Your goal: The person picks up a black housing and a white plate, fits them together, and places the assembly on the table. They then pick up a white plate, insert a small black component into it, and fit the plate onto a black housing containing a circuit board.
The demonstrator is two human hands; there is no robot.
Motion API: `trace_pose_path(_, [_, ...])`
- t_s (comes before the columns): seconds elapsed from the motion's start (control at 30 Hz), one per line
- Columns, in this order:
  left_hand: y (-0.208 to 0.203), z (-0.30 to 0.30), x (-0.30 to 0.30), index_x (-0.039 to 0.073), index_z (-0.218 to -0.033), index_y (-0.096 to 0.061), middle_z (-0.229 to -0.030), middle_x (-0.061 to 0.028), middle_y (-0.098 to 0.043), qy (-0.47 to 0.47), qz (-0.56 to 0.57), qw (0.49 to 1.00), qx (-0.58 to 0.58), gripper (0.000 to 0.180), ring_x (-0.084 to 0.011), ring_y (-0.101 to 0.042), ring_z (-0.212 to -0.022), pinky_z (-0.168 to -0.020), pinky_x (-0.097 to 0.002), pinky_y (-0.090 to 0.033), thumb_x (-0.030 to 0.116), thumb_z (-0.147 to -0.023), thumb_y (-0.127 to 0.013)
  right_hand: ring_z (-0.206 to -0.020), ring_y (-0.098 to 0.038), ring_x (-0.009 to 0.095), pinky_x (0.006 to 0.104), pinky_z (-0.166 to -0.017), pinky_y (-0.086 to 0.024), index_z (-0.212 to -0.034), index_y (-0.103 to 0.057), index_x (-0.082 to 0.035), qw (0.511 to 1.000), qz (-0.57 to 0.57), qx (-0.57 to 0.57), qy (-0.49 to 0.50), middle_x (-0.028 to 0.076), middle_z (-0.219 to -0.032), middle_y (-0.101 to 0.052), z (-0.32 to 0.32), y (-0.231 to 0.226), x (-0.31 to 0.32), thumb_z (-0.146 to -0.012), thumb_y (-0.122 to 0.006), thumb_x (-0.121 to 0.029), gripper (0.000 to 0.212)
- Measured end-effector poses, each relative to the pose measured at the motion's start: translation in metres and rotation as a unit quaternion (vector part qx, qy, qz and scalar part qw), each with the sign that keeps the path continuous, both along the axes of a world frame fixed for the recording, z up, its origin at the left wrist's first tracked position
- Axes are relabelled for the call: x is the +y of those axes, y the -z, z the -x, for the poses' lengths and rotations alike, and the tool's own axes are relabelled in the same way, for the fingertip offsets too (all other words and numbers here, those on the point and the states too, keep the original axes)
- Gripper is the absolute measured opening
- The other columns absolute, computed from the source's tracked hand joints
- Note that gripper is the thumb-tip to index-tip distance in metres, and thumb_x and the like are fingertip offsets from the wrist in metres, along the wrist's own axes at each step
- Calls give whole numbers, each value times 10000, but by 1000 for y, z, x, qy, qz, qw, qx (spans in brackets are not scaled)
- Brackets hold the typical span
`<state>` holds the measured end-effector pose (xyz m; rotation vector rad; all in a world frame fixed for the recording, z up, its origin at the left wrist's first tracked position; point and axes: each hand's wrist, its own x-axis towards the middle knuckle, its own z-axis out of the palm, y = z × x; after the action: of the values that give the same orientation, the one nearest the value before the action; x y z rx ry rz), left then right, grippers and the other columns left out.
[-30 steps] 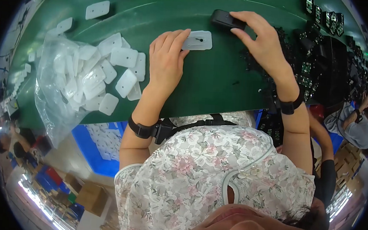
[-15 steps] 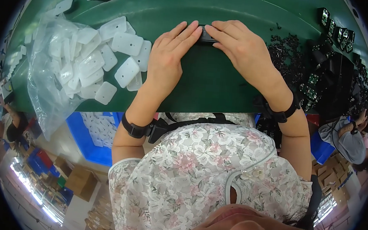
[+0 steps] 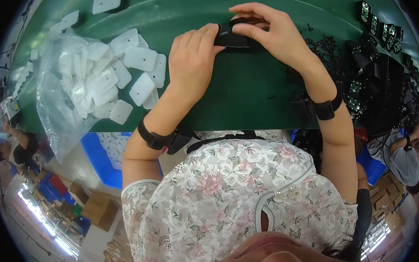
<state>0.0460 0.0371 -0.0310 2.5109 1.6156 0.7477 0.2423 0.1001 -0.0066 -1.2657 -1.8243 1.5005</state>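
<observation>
A small black rectangular housing [image 3: 232,40] is between my hands near the far middle of the green table. My left hand [image 3: 193,58] grips its left end, thumb along the near side and fingers closed beyond it. At its right end, my right hand [image 3: 270,31] has the thumb on the top and curled fingers behind, partly hidden. White rounded plates [image 3: 140,58] with small holes lie heaped to the left of my left hand. Many small black parts [image 3: 327,54] are scattered to the right of my right hand.
A clear plastic bag [image 3: 53,97] holds part of the white heap and hangs over the table edge. Black housings with green circuit boards [image 3: 356,89] line the right side. Below stands a blue bin [image 3: 103,160] of white pieces. Other people sit at both sides.
The black housing now shows more and looks tilted. My right hand has lifted, its fingers curling behind the far right end, while my left hand has closed around the left end.
</observation>
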Motion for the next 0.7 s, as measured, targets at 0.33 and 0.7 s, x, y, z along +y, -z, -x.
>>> trace_pose_path(0.33, [-17, -17, -17, -93, -1159, -565, -951, -129, -680, -52, 394, 684, -611, 349, -146, -642, -821, -723, -248, -504, 172, -934, -602, -1048, -557, 146, 288, -934, -443, -1340, -493, -53, 962, 47, 245, 108, 77, -1160, -586, 17, -9, -39, -881, -646, -83, 485])
trace_pose_path(0.7, [-33, 101, -28, 66, -1118, -612, -1139, -107, -608, -143, 26, 989, 25, 281, -332, -542, -1053, -902, -409, -435, 133, -847, -642, -946, -594, 168, 289, -830, -488, -1171, -517, -8, 993, -116, 4, 38, 82, -1043, -594, -26, -20, 42, -835, -690, -88, 386])
